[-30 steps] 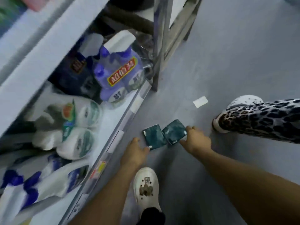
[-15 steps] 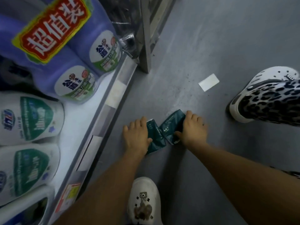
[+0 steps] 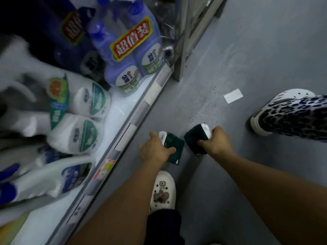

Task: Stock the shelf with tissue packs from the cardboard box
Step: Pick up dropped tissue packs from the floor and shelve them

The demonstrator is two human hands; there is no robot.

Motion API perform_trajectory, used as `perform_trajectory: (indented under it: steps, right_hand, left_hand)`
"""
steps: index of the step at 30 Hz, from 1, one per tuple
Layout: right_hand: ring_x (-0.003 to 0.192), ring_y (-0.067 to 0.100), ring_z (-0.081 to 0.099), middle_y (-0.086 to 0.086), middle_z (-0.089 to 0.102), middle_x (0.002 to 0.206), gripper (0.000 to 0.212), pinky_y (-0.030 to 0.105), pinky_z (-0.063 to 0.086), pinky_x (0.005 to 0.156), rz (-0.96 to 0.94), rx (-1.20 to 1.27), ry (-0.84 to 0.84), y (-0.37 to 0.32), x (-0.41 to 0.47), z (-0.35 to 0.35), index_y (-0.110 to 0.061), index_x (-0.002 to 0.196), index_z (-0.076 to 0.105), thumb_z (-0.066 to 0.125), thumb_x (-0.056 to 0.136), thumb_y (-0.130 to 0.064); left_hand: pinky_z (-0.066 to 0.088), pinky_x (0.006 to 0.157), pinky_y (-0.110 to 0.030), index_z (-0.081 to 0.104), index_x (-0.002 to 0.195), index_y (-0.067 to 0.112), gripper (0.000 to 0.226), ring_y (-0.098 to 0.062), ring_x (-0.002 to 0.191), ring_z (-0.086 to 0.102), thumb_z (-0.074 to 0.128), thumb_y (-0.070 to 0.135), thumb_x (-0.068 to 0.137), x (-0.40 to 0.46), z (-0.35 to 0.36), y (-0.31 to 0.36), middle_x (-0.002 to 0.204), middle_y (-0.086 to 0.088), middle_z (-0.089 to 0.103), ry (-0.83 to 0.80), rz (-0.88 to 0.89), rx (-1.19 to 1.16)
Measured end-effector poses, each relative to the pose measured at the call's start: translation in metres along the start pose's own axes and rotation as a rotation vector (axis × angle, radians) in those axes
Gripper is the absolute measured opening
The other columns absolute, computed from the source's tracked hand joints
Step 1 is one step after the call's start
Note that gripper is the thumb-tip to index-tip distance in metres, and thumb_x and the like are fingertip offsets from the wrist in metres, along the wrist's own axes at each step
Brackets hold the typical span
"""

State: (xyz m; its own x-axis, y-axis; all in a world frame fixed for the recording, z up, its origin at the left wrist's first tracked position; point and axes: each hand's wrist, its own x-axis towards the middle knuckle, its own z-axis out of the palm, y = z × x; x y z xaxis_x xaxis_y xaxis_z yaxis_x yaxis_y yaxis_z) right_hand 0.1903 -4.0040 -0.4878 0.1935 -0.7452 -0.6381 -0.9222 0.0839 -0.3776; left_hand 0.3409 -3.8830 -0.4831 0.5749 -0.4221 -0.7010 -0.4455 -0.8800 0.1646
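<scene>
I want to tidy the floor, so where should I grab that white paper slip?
The white paper slip lies flat on the grey floor, so nothing stands up to pinch. Probably come from above, catch one short edge with a fingertip, lift it, then pinch.

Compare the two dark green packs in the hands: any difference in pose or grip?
The left pack sits lower and nearer the shelf edge; the right pack sits higher, nearer the leopard-print shoe. The left hand covers its pack's left side, the right hand its pack's right side. Both are dark green with white ends, each gripped.
</scene>
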Motion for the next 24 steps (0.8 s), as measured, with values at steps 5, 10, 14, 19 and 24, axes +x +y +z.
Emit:
perform_trajectory:
  steps: [5,10,14,19,24]
  right_hand:
    - [0.087,0.028,0.06,0.007,0.062,0.096,0.043,0.038,0.051,0.078,-0.103,0.05,-0.023,-0.016,-0.084,-0.028,-0.013,0.107,0.05,0.078,0.078,-0.029]
    - [0.089,0.03,0.065,0.012,0.067,0.096,0.042,0.044,0.055,0.08,-0.228,0.094,-0.041,-0.039,-0.179,-0.042,-0.007,0.103,0.062,0.076,0.08,-0.039]
    - [0.086,0.026,0.063,0.01,0.067,0.099,0.043,0.036,0.053,0.074,-0.3,0.07,-0.09,-0.051,-0.26,-0.049,-0.009,0.11,0.06,0.069,0.086,-0.043]
    - [0.091,0.028,0.062,0.012,0.064,0.103,0.045,0.038,0.054,0.076,-0.366,0.07,-0.149,-0.07,-0.359,-0.063,-0.006,0.114,0.057,0.073,0.085,-0.036]
    - [0.095,0.029,0.061,0.011,0.062,0.105,0.047,0.042,0.054,0.081,-0.397,0.031,-0.153,-0.084,-0.467,-0.069,-0.008,0.115,0.053,0.074,0.084,-0.036]
  left_hand:
    - [0.052,0.089,-0.042,0.058,0.111,0.021,0.085,-0.024,0.097,0.065,0.069,0.071,0.043,-0.094,-0.034,-0.032,0.107,-0.002,0.069,-0.007,-0.055,-0.417]
    - [0.059,0.078,-0.043,0.069,0.097,0.014,0.074,-0.023,0.082,0.07,0.07,0.068,0.046,-0.197,-0.052,-0.079,0.092,-0.004,0.073,0.127,-0.141,-0.774]
    - [0.058,0.079,-0.039,0.066,0.091,0.009,0.043,-0.025,0.084,0.069,0.082,0.044,0.071,-0.277,-0.068,-0.119,0.093,-0.009,0.072,0.187,-0.231,-0.909]
    - [0.045,0.063,-0.024,0.06,0.104,0.004,0.041,-0.021,0.08,0.061,0.078,0.034,0.082,-0.369,-0.09,-0.173,0.097,-0.008,0.065,0.247,-0.3,-1.03]
    - [0.058,0.071,-0.028,0.066,0.102,0.01,0.048,-0.018,0.08,0.068,0.081,0.044,0.071,-0.483,-0.108,-0.239,0.097,-0.006,0.072,0.331,-0.262,-1.17]
